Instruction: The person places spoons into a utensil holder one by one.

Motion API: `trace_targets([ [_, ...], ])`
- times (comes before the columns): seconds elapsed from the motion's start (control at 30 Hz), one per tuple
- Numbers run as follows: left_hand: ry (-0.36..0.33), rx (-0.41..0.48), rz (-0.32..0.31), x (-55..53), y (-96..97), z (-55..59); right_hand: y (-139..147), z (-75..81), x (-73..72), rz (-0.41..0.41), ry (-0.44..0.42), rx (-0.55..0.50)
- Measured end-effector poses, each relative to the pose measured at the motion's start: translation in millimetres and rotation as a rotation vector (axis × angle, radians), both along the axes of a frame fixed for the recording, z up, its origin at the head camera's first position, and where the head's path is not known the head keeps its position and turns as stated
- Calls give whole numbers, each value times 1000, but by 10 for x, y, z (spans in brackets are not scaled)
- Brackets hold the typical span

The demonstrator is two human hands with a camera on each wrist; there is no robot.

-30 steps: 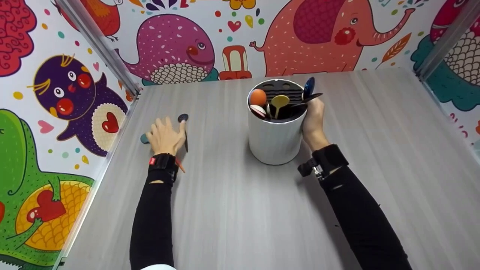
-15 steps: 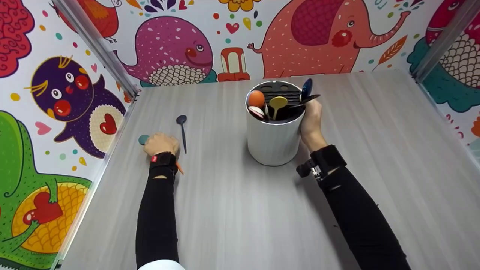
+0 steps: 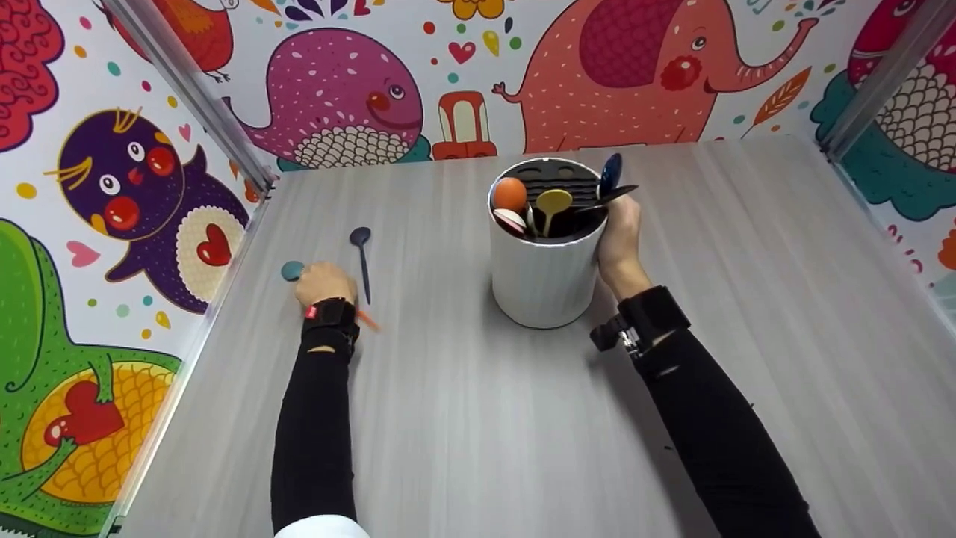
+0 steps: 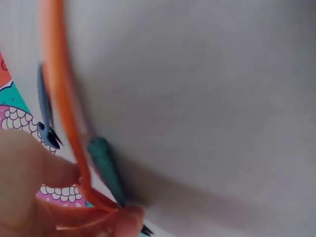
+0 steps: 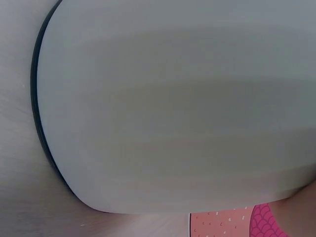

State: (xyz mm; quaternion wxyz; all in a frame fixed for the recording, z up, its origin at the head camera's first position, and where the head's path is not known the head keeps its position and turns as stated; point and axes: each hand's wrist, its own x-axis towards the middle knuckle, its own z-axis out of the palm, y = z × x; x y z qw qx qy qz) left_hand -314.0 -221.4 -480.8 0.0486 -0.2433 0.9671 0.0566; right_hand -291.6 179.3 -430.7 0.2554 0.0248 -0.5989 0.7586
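My left hand (image 3: 326,284) is curled low over the table at the left. In the left wrist view its thumb and fingers pinch a long orange-handled utensil (image 4: 61,84); the far end is hidden by the hand. Under the fingertips shows a teal utensil's handle (image 4: 106,165), and its rounded teal end (image 3: 292,270) sticks out left of the hand. A dark blue spoon (image 3: 364,258) lies just to the right. My right hand (image 3: 621,239) grips the right side of a white cylindrical utensil holder (image 3: 544,288), which stands upright on the table.
In the holder stand a yellow spoon (image 3: 554,202), an orange round-ended utensil (image 3: 510,194), a shiny blue one (image 3: 611,173) and several others, around a black slotted insert (image 3: 549,179). Printed panels (image 3: 463,67) wall the grey table (image 3: 448,418) at the back and sides.
My left hand, spread flat over the utensils one second ago, has curled its fingers around the orange utensil. Its orange handle has shifted slightly right. The right hand keeps its grip on the holder.
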Motion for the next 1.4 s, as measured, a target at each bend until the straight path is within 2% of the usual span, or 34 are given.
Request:
trace_targets([
  [0.3,81,37,9,18,89,2,-4,8,11,-30,-11,11],
  [0.57,159,129,-48,-23,199,24,-12,16,24,-5,0,-29],
  [0.67,152,185,-36,-47,221,43,-12,8,22,-15,-1,-16],
  [0.77,113,224,-34,-59,241,54,-11,12,19,-27,4,-9],
  [1.0,51,237,-51,-11,243,37,-21,8,17,-12,8,-8],
  [1.17,63,285,-50,-1,245,78,-16,9,15,-4,13,-16],
  [1.4,158,342,-40,-7,337,67,-14,18,13,7,2,-43],
])
